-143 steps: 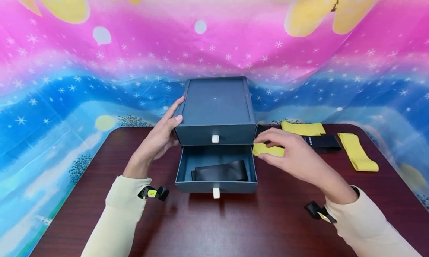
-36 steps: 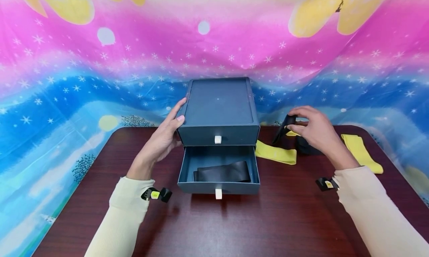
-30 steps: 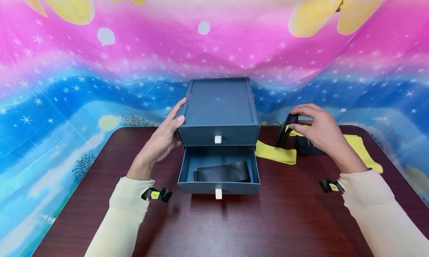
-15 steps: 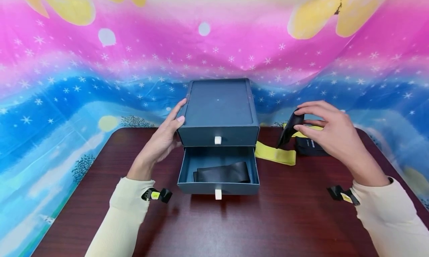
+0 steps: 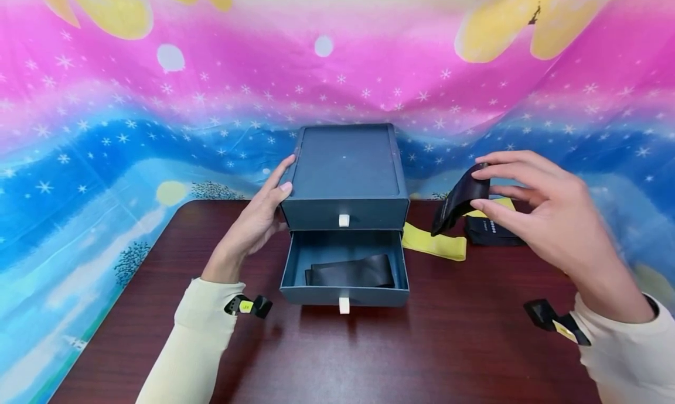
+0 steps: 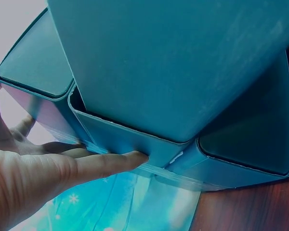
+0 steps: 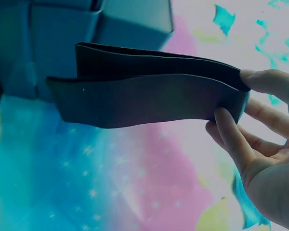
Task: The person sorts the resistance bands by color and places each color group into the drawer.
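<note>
A dark grey two-drawer box stands on the table with its lower drawer pulled out. A folded black resistance band lies inside that drawer. My left hand rests against the box's left side with straight fingers; the left wrist view shows the thumb along its side wall. To the right of the box, my right hand pinches one end of another black resistance band between thumb and fingers. This looped band hangs above the table, its two layers apart in the right wrist view.
A yellow resistance band lies beside the box, below the held band. Behind my right hand lie a black band with white print and part of a yellow band. A patterned cloth hangs behind the table.
My right hand has left the yellow band beside the box, taken up a black resistance band, and moved right and nearer with it. My left hand stays on the box.
</note>
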Motion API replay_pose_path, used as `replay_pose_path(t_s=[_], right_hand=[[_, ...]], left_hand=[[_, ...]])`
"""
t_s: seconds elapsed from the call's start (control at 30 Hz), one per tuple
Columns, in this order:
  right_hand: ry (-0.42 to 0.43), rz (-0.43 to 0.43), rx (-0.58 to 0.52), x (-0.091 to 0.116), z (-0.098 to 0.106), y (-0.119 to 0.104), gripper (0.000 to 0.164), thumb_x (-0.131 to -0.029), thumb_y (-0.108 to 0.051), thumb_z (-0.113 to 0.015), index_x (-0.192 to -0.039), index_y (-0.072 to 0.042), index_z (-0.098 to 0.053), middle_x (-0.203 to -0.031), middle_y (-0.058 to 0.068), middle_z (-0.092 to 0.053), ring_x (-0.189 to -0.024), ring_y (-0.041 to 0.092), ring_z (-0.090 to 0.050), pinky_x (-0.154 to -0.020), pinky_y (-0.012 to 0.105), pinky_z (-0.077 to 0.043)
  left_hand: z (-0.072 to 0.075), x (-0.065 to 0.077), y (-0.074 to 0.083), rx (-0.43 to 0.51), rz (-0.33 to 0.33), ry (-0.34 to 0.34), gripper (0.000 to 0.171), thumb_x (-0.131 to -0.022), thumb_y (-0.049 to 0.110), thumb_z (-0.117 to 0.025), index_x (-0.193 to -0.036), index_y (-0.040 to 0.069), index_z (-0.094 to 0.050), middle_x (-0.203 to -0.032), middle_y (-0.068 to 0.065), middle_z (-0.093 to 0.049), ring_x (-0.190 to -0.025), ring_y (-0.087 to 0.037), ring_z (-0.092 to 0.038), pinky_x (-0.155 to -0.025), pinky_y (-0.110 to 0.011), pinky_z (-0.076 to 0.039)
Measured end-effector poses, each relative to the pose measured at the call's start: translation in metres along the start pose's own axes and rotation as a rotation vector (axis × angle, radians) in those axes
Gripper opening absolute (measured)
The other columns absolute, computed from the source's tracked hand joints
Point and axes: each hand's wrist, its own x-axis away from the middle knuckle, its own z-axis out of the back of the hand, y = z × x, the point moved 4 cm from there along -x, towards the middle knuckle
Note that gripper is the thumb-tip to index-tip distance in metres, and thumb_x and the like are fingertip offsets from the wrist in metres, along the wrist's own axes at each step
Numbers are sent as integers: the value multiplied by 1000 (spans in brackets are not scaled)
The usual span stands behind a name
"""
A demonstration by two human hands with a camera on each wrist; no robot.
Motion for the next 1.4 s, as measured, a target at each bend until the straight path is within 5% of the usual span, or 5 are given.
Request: replay_pose_path(t_s=[0.27, 0.5, 0.87, 1.4], right_hand=[[-24, 87, 8, 6, 1, -32, 63, -72, 20, -84, -125, -14, -77, -136, -3, -63, -119, 6, -62, -91, 6, -48], [-72, 126, 4, 10, -8, -49, 65, -72, 10, -90, -126, -22, -76, -139, -6, -63, -124, 10, -61, -94, 9, -50], [-163, 258, -132, 8, -47, -77, 53, -76, 2, -90, -122, -21, -77, -138, -5, -65, -121, 9, -63, -93, 15, -54], [-320, 244, -295, -1, -115, -95, 33, -89, -6, -83, -121, -11, -76, -138, 3, -63, -119, 15, -63, -93, 32, -60]], left_hand=[[-2, 1, 2, 2, 3, -2, 57, -112, 42, -40, -163, 54, -17, -166, -9, -25, -138, -41, -48, -106, -71, -42], [-2, 0, 3, -17, 4, 0, 56, -112, 44, -40, -162, 56, -17, -166, -7, -26, -137, -39, -48, -104, -67, -44], [-1, 1, 2, -19, -1, 5, 57, -112, 44, -40, -162, 55, -16, -168, -8, -23, -139, -39, -46, -105, -68, -44], [-1, 1, 1, -30, 1, 11, 57, -112, 45, -40, -163, 54, -16, -167, -10, -23, -131, -39, -52, -95, -51, -53]])
